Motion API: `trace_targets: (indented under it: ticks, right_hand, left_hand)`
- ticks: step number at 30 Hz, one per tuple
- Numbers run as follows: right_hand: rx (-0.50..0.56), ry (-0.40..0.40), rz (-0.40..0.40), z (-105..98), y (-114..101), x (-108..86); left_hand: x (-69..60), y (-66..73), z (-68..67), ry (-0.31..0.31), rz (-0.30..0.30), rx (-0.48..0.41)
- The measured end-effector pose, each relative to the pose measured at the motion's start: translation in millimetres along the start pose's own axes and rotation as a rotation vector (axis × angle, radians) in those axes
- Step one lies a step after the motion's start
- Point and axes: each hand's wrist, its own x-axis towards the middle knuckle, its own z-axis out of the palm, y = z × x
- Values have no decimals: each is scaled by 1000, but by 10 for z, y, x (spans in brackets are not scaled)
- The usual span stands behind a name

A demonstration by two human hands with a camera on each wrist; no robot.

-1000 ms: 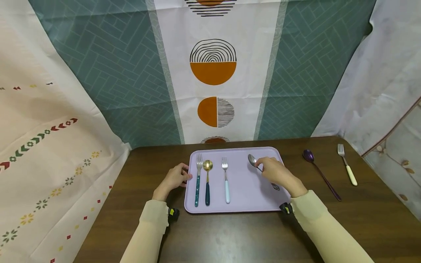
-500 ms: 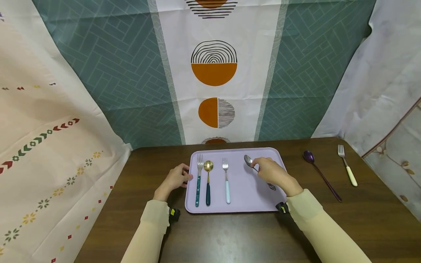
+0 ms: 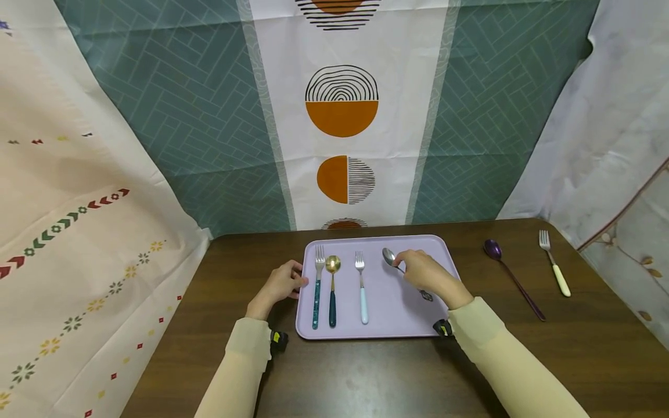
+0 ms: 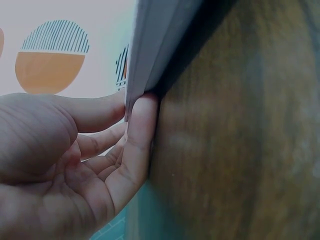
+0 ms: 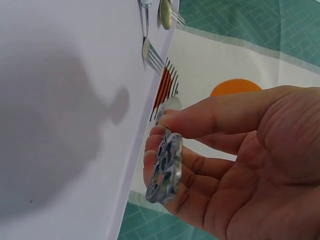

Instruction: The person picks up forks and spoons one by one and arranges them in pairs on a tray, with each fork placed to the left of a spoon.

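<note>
My right hand (image 3: 425, 273) pinches the handle of a silver spoon (image 3: 388, 256) over the right part of the lilac tray (image 3: 389, 331). The spoon's ornate handle end (image 5: 165, 170) sticks out from the fingers in the right wrist view. My left hand (image 3: 279, 284) grips the tray's left rim, thumb above and a finger under the edge (image 4: 150, 55). On the tray lie, from the left, a teal-handled fork (image 3: 316, 296), a gold spoon with a dark green handle (image 3: 332, 299) and a light-blue-handled fork (image 3: 363, 299).
Right of the tray, a purple spoon (image 3: 514, 280) and a fork with a cream handle (image 3: 558, 276) lie on the brown wooden table (image 3: 355, 371). Patterned cloths (image 3: 209, 145) hang behind the table and at both sides.
My right hand and the silver spoon have moved left over the tray, closer to the light-blue-handled fork. My left hand has stayed at the tray's left rim.
</note>
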Motion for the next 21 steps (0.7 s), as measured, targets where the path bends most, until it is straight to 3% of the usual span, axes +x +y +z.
trace_targets:
  ticks: [12,21]
  right_hand:
    - [-26,-25,-35,79,-94,73]
    - [-34,-58,18,155,-159,133]
  left_hand:
    - [11,-5,7,1,-11,-8]
    - [7,-4,5,3,-12,-7]
